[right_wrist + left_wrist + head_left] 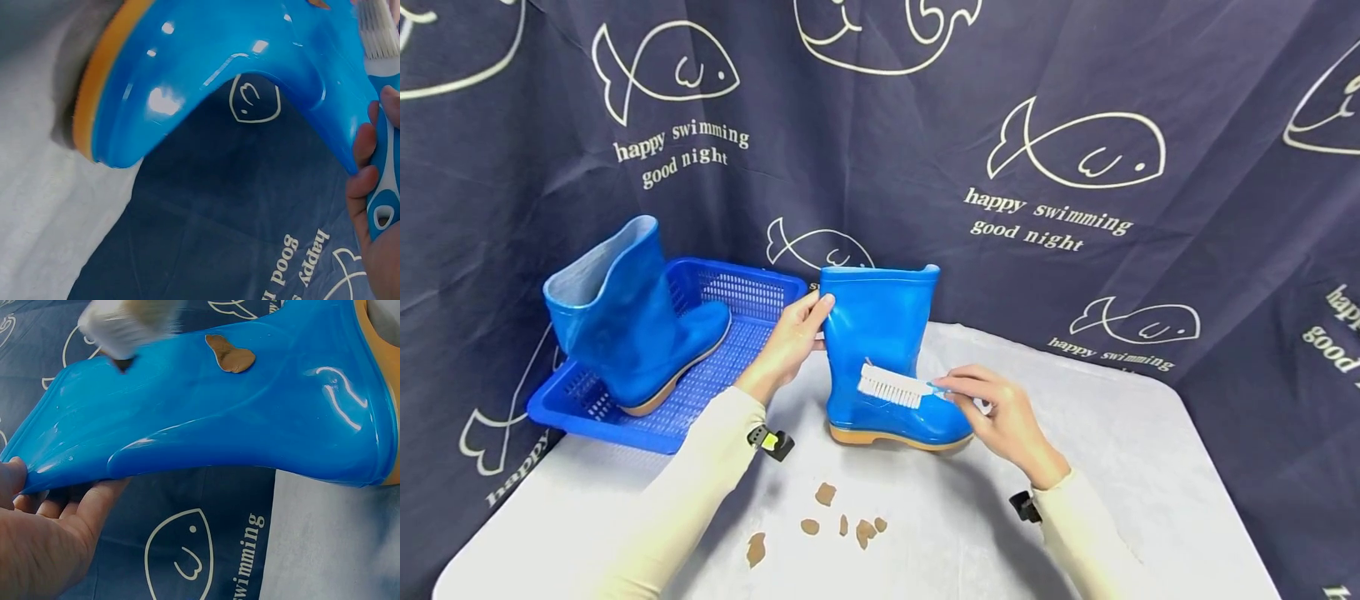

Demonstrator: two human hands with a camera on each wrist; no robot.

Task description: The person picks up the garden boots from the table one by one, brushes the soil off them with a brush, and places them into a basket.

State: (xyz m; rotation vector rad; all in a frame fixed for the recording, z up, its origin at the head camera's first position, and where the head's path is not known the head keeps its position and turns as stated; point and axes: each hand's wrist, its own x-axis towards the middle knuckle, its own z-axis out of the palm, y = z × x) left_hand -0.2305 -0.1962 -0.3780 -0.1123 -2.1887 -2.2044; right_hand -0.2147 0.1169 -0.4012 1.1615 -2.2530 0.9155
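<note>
A blue rain boot (880, 333) with a tan sole stands on the table, its toe pointing right. My left hand (793, 340) grips the back edge of its shaft near the top, thumb on the near side and fingers behind. In my right hand (1000, 410) is a scrub brush (895, 387) with white bristles, held by its blue and white handle (389, 162). The brush overlaps the boot's ankle in the head view. A brown patch (231, 355) sticks to the boot's side in the left wrist view, and a darker bit shows beside the blurred brush head.
Several brown flakes (825, 494) lie on the white-covered table (1112, 442) in front of the boot. At the left, a second blue boot (625, 321) stands in a blue plastic basket (737, 287). A dark curtain (917, 150) with fish prints hangs behind the table.
</note>
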